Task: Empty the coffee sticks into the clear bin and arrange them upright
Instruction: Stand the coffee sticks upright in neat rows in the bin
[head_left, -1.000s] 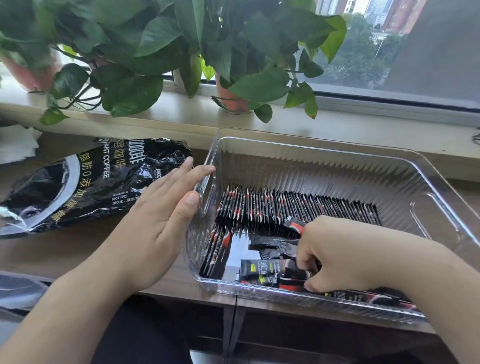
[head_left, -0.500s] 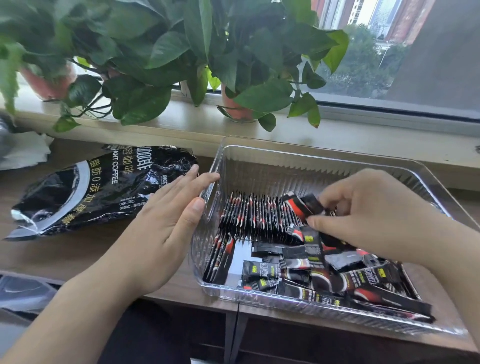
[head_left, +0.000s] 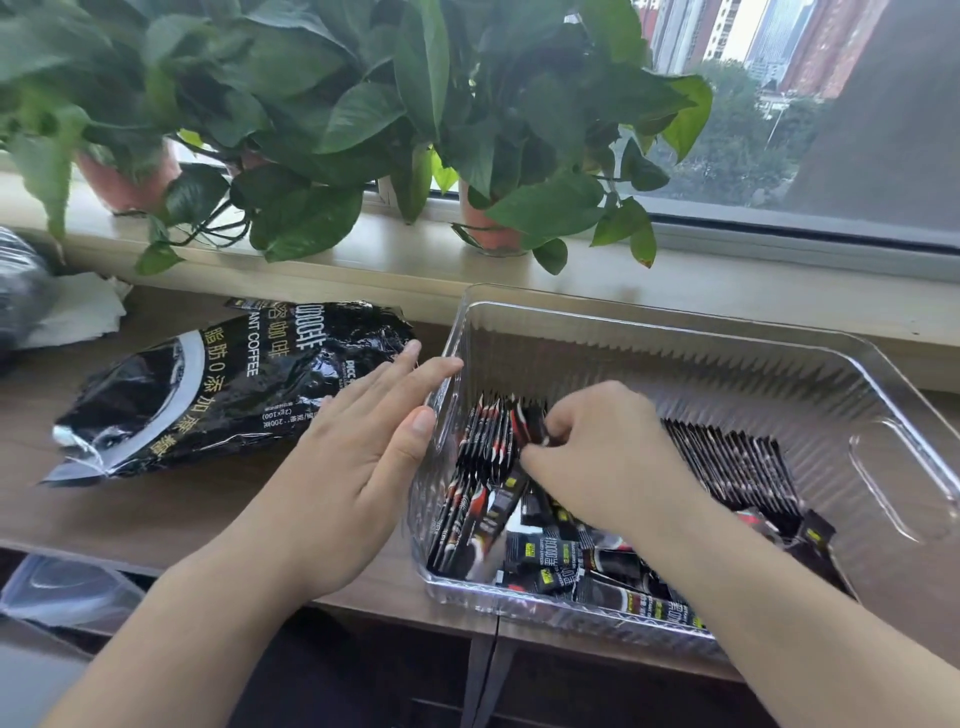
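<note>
Clear plastic bin (head_left: 675, 325) at centre right holds black coffee sticks (head_left: 727, 460); right hand (head_left: 608, 457) pinches some at the upright row, left hand (head_left: 363, 462) presses flat-fingered against the bin's left wall.

A: Can't see the middle of the upright coffee sticks (head_left: 485, 441), covered by the right hand (head_left: 602, 457); fingertips curled in among them, buried.
B: Same story at the near right corner of the clear bin (head_left: 675, 348): gone under the right forearm (head_left: 779, 613).
A: Losing that one and the left forearm (head_left: 171, 623) past the bottom edge.
B: Can't name the dark blur (head_left: 21, 296) at the far left edge of the desk (head_left: 156, 509), half out of frame.
A: Can't read the small print on the black bag (head_left: 234, 384). Too tiny.
B: Potted plants (head_left: 337, 104) chopped off up top.
</note>
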